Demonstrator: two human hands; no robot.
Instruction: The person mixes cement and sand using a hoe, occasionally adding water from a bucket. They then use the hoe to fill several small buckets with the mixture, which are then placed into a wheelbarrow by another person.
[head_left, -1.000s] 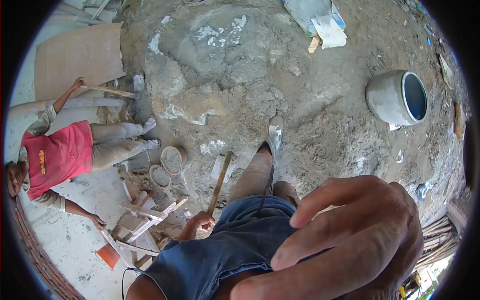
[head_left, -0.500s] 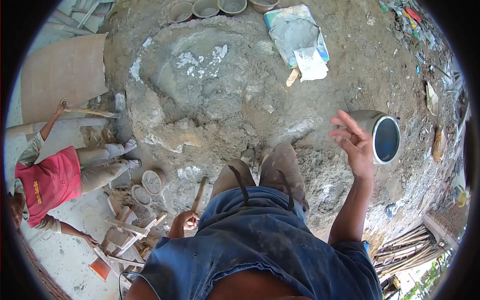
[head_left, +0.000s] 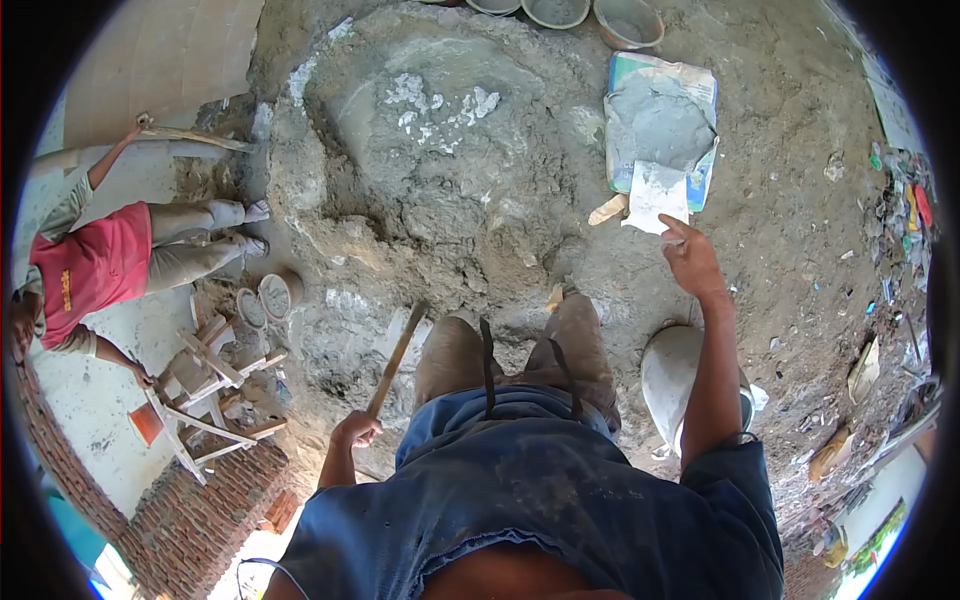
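Observation:
My left hand (head_left: 357,429) is closed round a wooden tool handle (head_left: 395,362) that slants up to the ground beside my leg; what kind of head it has cannot be made out. Raised in front of me, my right hand (head_left: 695,265) is empty, index finger stretched out and the others partly curled. Its fingertip appears over the torn white flap (head_left: 655,190) of a cement bag (head_left: 703,95), with grey powder (head_left: 665,125) on top. Wet grey mortar (head_left: 450,165) with white lumps spreads on the ground before my feet.
Several tubs (head_left: 628,22) line the far edge of the mortar. A pale round container (head_left: 668,375) stands by my right arm. At left, a co-worker (head_left: 95,265) holds a wooden handle (head_left: 195,136) near a wooden frame (head_left: 215,385). Litter (head_left: 915,205) lies at right.
The view has shifted. My right hand has gone from beside the round container to near the cement bag, its fingers changing from spread to mainly the index stretched. My left hand keeps the handle.

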